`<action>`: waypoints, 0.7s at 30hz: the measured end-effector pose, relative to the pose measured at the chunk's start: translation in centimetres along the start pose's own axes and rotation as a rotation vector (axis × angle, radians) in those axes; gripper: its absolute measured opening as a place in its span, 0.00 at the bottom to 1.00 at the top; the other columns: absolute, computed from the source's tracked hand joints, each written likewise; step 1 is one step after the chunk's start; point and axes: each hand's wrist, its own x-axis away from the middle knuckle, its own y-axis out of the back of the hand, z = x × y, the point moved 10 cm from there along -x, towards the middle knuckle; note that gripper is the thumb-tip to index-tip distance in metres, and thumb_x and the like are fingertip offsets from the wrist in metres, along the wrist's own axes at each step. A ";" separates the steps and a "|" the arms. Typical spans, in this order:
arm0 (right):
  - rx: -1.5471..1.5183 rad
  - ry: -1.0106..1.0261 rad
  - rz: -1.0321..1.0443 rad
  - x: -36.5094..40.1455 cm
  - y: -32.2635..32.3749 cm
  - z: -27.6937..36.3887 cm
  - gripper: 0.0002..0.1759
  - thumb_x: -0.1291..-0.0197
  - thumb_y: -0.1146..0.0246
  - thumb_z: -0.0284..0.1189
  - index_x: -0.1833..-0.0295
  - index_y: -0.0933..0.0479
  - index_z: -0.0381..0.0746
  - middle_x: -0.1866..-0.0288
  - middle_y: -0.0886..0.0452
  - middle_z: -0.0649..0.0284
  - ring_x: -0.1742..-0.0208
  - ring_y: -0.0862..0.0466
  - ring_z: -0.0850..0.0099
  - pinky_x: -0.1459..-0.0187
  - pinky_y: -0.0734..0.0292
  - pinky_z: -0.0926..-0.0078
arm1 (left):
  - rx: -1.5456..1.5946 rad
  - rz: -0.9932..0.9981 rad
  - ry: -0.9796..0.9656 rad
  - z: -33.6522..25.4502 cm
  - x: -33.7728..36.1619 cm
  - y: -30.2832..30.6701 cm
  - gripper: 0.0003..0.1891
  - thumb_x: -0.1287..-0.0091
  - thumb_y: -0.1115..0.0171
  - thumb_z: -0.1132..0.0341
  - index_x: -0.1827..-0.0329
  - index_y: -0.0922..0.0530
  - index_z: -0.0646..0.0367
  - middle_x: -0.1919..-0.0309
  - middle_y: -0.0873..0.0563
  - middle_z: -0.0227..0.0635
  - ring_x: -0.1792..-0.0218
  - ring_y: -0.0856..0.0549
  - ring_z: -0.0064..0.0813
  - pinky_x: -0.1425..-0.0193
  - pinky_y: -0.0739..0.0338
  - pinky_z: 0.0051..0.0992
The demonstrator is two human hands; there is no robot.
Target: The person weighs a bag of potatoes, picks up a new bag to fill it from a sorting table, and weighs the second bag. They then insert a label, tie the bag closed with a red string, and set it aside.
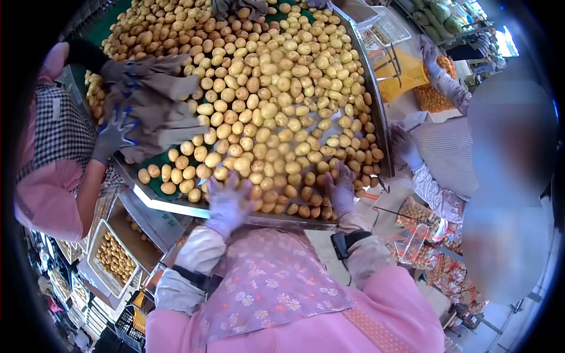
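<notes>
Left hand (226,203), right hand (341,191) on potatoes (271,106) filling the tray (170,206) — crate (96,241) holds more.

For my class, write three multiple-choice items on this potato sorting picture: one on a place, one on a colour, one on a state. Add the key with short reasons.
1. Where do the wearer's left hand and right hand rest?
A. On potatoes at the near edge of the table
B. In an apron pocket
C. On a co-worker's arm

2. What colour is the belt beneath the potatoes?
A. Red
B. Green
C. White

3. What state is the white crate at lower left in?
A. Empty
B. Upside down
C. Upright, holding potatoes

Key:
1 A: both gloved hands lie on potatoes just above the metal edge.
2 B: green shows in the gaps between potatoes.
3 C: its open top shows potatoes inside.
</notes>
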 end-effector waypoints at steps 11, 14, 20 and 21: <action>0.230 0.170 0.016 -12.8 3.2 3.2 0.34 0.39 0.36 0.28 0.27 0.35 0.43 0.39 0.26 0.47 0.44 0.22 0.46 0.43 0.23 0.54 | 0.451 -0.240 -0.300 1.0 -3.3 1.4 0.13 0.30 0.43 0.57 0.49 0.17 0.52 0.58 0.14 0.37 0.54 0.15 0.39 0.53 0.19 0.37; -0.077 -0.002 -0.033 -16.8 -3.9 3.9 0.33 0.36 0.38 0.28 0.25 0.37 0.42 0.29 0.37 0.43 0.33 0.28 0.46 0.37 0.25 0.59 | 0.322 -0.686 -0.118 4.1 -6.0 8.7 0.15 0.27 0.45 0.63 0.40 0.20 0.53 0.51 0.14 0.39 0.56 0.13 0.41 0.55 0.17 0.37; -0.137 0.111 -0.035 -13.4 -5.9 7.4 0.27 0.37 0.41 0.28 0.31 0.30 0.41 0.30 0.32 0.42 0.30 0.29 0.44 0.36 0.27 0.55 | -0.226 -0.353 -0.104 2.1 -12.8 5.2 0.30 0.31 0.46 0.70 0.25 0.34 0.37 0.42 0.21 0.36 0.57 0.13 0.35 0.59 0.16 0.34; -0.197 0.080 -0.004 -12.4 -5.0 6.4 0.24 0.35 0.40 0.30 0.33 0.27 0.41 0.36 0.25 0.47 0.38 0.23 0.50 0.41 0.24 0.58 | -0.234 -0.249 -0.050 2.0 -12.8 4.9 0.32 0.32 0.46 0.71 0.24 0.36 0.37 0.43 0.21 0.36 0.59 0.13 0.34 0.62 0.15 0.34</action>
